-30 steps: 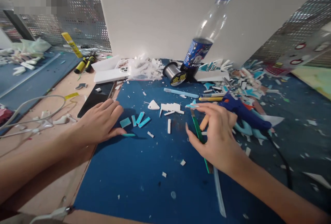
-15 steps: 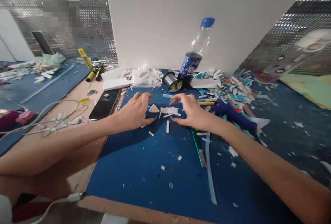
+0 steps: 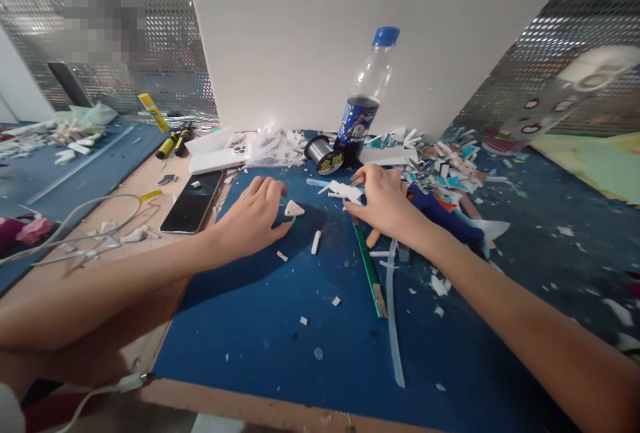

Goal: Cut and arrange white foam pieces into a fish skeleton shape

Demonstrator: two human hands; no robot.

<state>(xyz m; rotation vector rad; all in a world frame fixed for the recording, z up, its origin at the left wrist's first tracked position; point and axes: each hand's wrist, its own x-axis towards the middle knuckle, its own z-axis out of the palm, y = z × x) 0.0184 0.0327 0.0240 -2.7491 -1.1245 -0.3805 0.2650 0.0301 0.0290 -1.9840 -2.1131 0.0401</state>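
My left hand (image 3: 257, 210) hovers low over the blue mat with its thumb and fingers apart, holding nothing. Just beyond its fingertips lies a small white triangular piece (image 3: 294, 208) with a dark dot on it. My right hand (image 3: 379, 196) is curved at a little heap of white scraps (image 3: 345, 191), thumb and forefinger spread on either side of the heap's right end. A short white stick (image 3: 317, 242) lies between the hands, nearer to me. Below the right hand is a green-handled tool (image 3: 367, 263); its far end is hidden under the hand.
A cola bottle (image 3: 363, 106) and a spool of line (image 3: 324, 155) stand at the back before a white board (image 3: 300, 40). A blue glue gun (image 3: 445, 216) lies right, a phone (image 3: 193, 203) left. A clear strip (image 3: 394, 326) and more scraps (image 3: 440, 285) lie on the mat.
My right hand and the white scraps have shifted away and to the right, apart from the triangular piece. My left hand stays open beside that piece. The whole view has slid slightly.
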